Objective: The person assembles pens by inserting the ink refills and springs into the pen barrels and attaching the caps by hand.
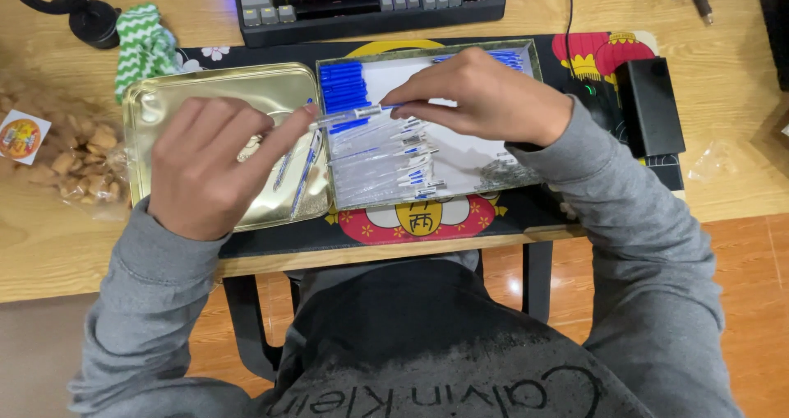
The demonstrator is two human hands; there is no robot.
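Clear pen (352, 116) pinched between left hand (205, 167) and right hand (485, 97), above gold tin lid (164, 97), pen-filled box (509, 171) beside.

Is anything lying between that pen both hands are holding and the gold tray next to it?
Nothing visible blocks it. The pen is held between the left hand and right hand, already bridging the rim of the gold tray, where two pens lie.
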